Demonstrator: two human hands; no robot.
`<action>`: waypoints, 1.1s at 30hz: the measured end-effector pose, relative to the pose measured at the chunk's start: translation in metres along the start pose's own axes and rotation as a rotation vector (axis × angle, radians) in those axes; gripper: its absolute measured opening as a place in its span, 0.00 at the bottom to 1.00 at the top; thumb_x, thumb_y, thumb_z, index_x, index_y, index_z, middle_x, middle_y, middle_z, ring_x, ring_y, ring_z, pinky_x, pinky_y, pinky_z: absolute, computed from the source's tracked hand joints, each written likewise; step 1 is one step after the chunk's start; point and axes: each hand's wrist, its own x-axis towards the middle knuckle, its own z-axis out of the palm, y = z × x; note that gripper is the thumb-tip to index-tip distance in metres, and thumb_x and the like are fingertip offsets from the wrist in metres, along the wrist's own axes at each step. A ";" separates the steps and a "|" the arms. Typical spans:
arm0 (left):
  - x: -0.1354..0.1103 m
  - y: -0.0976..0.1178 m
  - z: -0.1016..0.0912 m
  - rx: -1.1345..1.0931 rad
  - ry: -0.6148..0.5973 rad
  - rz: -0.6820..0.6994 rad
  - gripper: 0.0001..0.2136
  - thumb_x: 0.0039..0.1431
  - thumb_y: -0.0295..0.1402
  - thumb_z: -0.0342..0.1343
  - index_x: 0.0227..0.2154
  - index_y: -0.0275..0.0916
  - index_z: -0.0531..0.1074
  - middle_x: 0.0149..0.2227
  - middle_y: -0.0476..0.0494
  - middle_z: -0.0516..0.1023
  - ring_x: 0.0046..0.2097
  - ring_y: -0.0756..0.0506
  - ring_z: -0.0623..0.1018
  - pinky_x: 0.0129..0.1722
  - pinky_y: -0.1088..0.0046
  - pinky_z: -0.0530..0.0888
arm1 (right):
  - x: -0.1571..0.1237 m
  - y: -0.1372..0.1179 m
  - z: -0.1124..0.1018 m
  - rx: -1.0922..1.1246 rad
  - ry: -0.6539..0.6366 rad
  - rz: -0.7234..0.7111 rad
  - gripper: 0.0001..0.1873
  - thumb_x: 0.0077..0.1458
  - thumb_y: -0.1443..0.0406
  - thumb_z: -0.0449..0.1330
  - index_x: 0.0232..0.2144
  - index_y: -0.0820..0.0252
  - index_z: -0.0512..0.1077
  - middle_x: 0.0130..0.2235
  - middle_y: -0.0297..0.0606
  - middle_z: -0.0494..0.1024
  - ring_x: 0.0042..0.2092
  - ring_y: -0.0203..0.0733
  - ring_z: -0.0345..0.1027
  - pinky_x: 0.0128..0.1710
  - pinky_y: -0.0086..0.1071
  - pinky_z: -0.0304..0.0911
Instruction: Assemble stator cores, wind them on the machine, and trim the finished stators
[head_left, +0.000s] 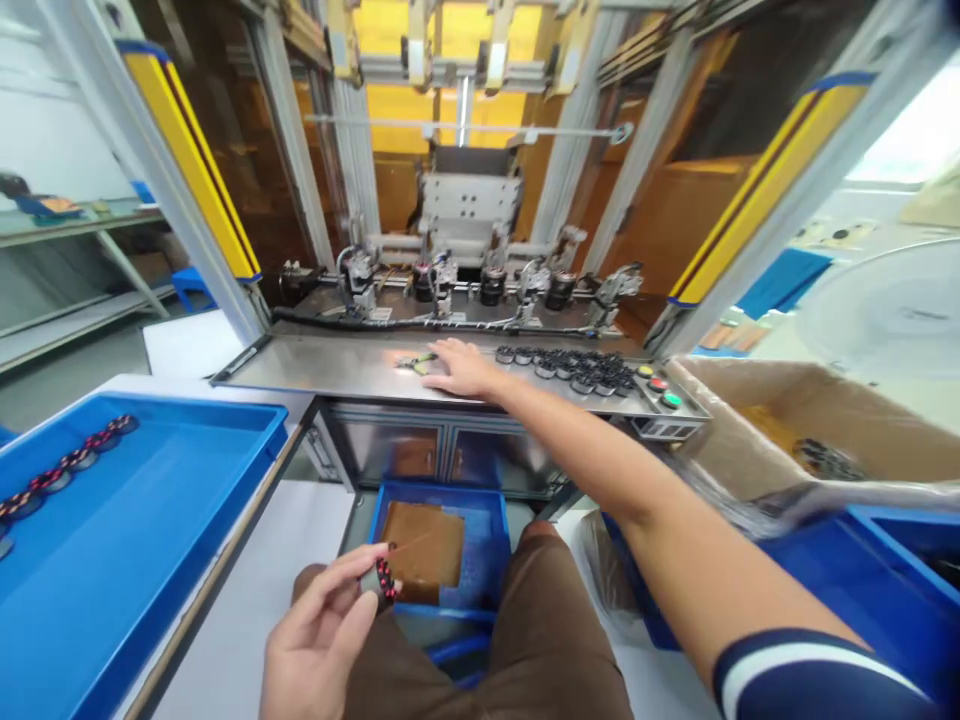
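My left hand [319, 635] is low over my lap, its fingers pinched round a small dark ring-shaped coil with red windings [381, 584]. My right hand [463, 367] reaches forward onto the steel machine shelf [315, 365], fingers spread flat, right beside a small pair of green-handled cutters [415, 362]. To the right of that hand lie several dark ring coils [577, 368] in rows on the shelf.
A blue tray [150, 520] at my left holds a row of wound coils [67, 465]. A small blue bin [480, 520] with brown material sits below the shelf. Red, green and yellow buttons [658, 385] are at the shelf's right end. A cardboard box [795, 430] stands on the right.
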 end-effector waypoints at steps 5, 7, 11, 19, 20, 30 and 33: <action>0.005 0.004 -0.007 0.009 0.021 0.071 0.08 0.56 0.32 0.65 0.39 0.40 0.80 0.46 0.41 0.83 0.52 0.43 0.80 0.51 0.72 0.79 | -0.005 0.011 0.008 0.043 -0.066 -0.051 0.33 0.60 0.54 0.60 0.61 0.69 0.63 0.59 0.58 0.66 0.60 0.61 0.60 0.60 0.51 0.54; 0.006 0.004 -0.004 -0.010 0.018 0.084 0.06 0.57 0.31 0.64 0.39 0.40 0.80 0.46 0.42 0.83 0.53 0.44 0.79 0.54 0.71 0.77 | -0.006 0.013 0.010 0.060 -0.064 -0.055 0.31 0.61 0.56 0.58 0.60 0.71 0.63 0.58 0.58 0.66 0.58 0.60 0.60 0.60 0.49 0.53; 0.006 0.005 0.005 -0.056 -0.004 0.047 0.06 0.56 0.31 0.65 0.37 0.39 0.79 0.46 0.40 0.83 0.52 0.42 0.80 0.52 0.66 0.78 | -0.008 0.010 0.010 0.102 -0.034 -0.035 0.21 0.58 0.62 0.57 0.50 0.72 0.70 0.51 0.59 0.71 0.53 0.60 0.62 0.58 0.50 0.53; -0.008 0.013 0.023 -0.093 -0.038 -0.043 0.09 0.56 0.33 0.65 0.39 0.38 0.80 0.47 0.40 0.83 0.45 0.44 0.82 0.42 0.70 0.81 | -0.024 0.010 -0.012 0.513 0.128 0.137 0.20 0.60 0.51 0.47 0.34 0.60 0.66 0.32 0.43 0.71 0.35 0.48 0.70 0.40 0.41 0.67; -0.011 0.014 0.024 -0.080 -0.039 -0.050 0.09 0.57 0.34 0.65 0.40 0.38 0.80 0.46 0.41 0.83 0.43 0.46 0.82 0.42 0.72 0.81 | -0.033 0.009 -0.016 0.576 0.146 0.160 0.22 0.61 0.50 0.42 0.36 0.60 0.65 0.32 0.42 0.71 0.32 0.46 0.70 0.36 0.40 0.68; -0.017 0.014 0.044 -0.093 -0.143 -0.115 0.15 0.53 0.29 0.68 0.45 0.39 0.79 0.48 0.41 0.83 0.41 0.48 0.83 0.45 0.73 0.80 | -0.280 -0.076 0.028 1.379 0.043 0.223 0.27 0.58 0.59 0.62 0.58 0.53 0.64 0.41 0.41 0.75 0.36 0.43 0.73 0.34 0.37 0.72; -0.018 0.012 0.057 -0.063 -0.200 -0.104 0.14 0.54 0.28 0.67 0.45 0.39 0.79 0.46 0.42 0.83 0.41 0.48 0.83 0.45 0.75 0.80 | -0.332 -0.106 0.055 1.116 0.116 0.144 0.33 0.54 0.69 0.64 0.61 0.51 0.62 0.40 0.39 0.77 0.37 0.42 0.75 0.38 0.35 0.74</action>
